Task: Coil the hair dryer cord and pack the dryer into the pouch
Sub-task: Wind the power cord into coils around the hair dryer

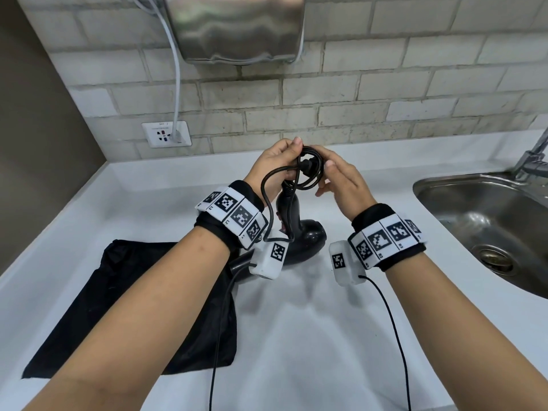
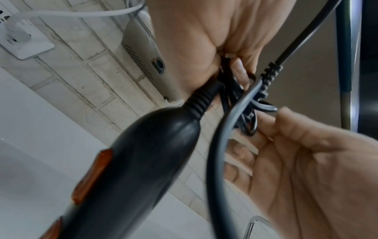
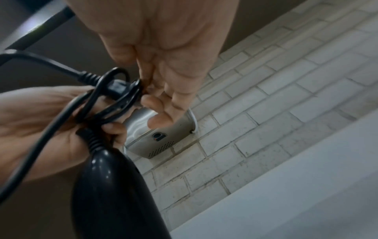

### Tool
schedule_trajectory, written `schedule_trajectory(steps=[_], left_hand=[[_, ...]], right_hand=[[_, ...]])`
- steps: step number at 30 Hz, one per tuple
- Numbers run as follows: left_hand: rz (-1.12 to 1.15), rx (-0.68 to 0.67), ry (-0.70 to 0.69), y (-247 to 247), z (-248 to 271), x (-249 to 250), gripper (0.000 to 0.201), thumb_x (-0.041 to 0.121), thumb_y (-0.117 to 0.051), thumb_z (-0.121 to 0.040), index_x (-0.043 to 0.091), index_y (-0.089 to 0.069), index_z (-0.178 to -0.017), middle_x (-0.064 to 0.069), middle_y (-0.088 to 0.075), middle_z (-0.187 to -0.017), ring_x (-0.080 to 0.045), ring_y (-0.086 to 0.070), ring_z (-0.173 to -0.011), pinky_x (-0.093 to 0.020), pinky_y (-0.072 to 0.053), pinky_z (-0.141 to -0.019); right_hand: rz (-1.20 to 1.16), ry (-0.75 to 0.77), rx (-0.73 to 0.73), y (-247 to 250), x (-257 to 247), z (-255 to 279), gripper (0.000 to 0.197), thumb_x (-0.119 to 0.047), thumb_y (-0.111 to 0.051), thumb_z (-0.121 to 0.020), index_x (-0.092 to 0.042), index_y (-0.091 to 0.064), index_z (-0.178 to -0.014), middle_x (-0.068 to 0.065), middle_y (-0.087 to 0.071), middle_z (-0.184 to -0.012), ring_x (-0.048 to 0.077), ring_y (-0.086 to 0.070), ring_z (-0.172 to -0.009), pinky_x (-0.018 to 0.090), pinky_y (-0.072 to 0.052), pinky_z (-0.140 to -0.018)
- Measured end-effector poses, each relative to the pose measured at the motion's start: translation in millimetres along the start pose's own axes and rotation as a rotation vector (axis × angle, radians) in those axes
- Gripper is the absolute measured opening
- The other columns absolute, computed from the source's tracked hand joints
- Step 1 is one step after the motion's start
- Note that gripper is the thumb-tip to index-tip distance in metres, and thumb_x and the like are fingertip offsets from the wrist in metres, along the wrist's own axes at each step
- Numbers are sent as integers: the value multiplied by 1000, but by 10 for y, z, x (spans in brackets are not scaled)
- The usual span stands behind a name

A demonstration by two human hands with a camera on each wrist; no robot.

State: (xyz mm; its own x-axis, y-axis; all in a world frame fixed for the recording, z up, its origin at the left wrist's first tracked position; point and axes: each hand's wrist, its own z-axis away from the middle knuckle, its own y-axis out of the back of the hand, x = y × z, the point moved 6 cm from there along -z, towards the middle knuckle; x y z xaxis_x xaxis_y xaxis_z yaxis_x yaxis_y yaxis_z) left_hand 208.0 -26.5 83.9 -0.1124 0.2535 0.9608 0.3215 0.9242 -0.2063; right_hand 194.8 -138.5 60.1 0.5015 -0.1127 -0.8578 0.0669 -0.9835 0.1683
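Note:
A black hair dryer (image 1: 305, 235) lies on the white counter (image 1: 296, 321) with its handle (image 2: 132, 161) pointing up toward my hands. Its black cord (image 1: 308, 170) is wound into a small coil above the handle. My left hand (image 1: 284, 161) grips that coil, with the plug (image 3: 116, 87) lying across the loops. My right hand (image 1: 326, 178) pinches the coil's right side between thumb and fingers (image 3: 147, 100). One loose loop of cord (image 1: 267, 197) hangs down past my left wrist. The black pouch (image 1: 133, 307) lies flat on the counter under my left forearm.
A steel sink (image 1: 489, 226) with a faucet (image 1: 533, 158) sits at the right. A metal hand dryer (image 1: 237, 25) hangs on the brick wall, its white cable running to the outlet (image 1: 166, 133). Thin black sensor cables (image 1: 397, 336) trail from both wrists.

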Motion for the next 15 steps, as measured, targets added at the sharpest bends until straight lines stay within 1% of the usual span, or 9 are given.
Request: schedule_trajectory(steps=[2,4,6,8,9,11,12,13,15], left_hand=[[18,2,11,4,-9,-2,28,15,-37,-98,11,-44,-72,6,-48,-49,1,-34,-33,-8,-27,-34],[32,-6,23,-5,-4,4,29,15,-36,-98,11,-43,-70,7,-50,-46,1,-37,-32,-8,-28,-34],[42,-21,38,-2,2,5,29,15,-36,-99,11,-43,-70,9,-51,-44,1,-37,-31,-7,-28,-34],[51,-46,61,2,1,-17,30,19,-37,-98,13,-43,-70,8,-49,-47,1,-31,-33,-8,-24,-35],[53,-54,75,-1,4,-33,30,20,-38,-98,13,-44,-70,8,-48,-47,1,-29,-34,-8,-21,-35],[65,-49,85,-4,6,-45,30,21,-38,-98,13,-45,-70,8,-49,-47,1,-29,-34,-9,-20,-35],[76,-45,84,-4,7,-43,31,21,-37,-98,13,-45,-70,8,-51,-47,1,-31,-34,-8,-22,-34],[84,-47,84,-7,10,-36,31,20,-37,-99,12,-46,-70,9,-52,-47,1,-34,-33,-8,-24,-34],[84,-62,87,-15,18,-21,31,20,-36,-99,12,-45,-70,11,-51,-44,1,-35,-32,-8,-26,-33]], right_hand=[[-83,-43,8,27,36,-8,42,-18,-35,-82,-24,-43,-122,4,-50,-82,-2,-46,-56,23,-48,-59],[-57,-56,1,42,57,-35,44,-14,-36,-80,-22,-42,-123,3,-49,-79,-3,-48,-56,19,-50,-58],[-112,-79,-39,58,88,-67,43,-10,-38,-82,-19,-44,-124,0,-53,-76,-3,-50,-57,16,-52,-58],[-272,-145,-80,86,132,-93,35,-6,-41,-83,-16,-62,-109,-4,-62,-75,3,-53,-62,19,-53,-59],[-324,-173,-88,104,149,-102,32,-6,-46,-82,-20,-69,-98,-3,-65,-75,9,-55,-66,20,-53,-59],[-326,-188,-115,121,174,-114,15,-12,-67,-77,-23,-74,-84,-4,-69,-75,11,-60,-70,20,-54,-60],[-314,-179,-132,107,166,-114,13,-22,-76,-70,-24,-74,-83,-5,-71,-75,9,-62,-69,19,-54,-61],[-301,-181,-146,88,175,-120,23,-34,-77,-62,-24,-74,-83,-7,-72,-75,7,-64,-69,19,-55,-62],[-289,-185,-134,94,217,-142,37,-47,-80,-53,-23,-74,-81,-7,-73,-75,8,-66,-70,21,-56,-66]])
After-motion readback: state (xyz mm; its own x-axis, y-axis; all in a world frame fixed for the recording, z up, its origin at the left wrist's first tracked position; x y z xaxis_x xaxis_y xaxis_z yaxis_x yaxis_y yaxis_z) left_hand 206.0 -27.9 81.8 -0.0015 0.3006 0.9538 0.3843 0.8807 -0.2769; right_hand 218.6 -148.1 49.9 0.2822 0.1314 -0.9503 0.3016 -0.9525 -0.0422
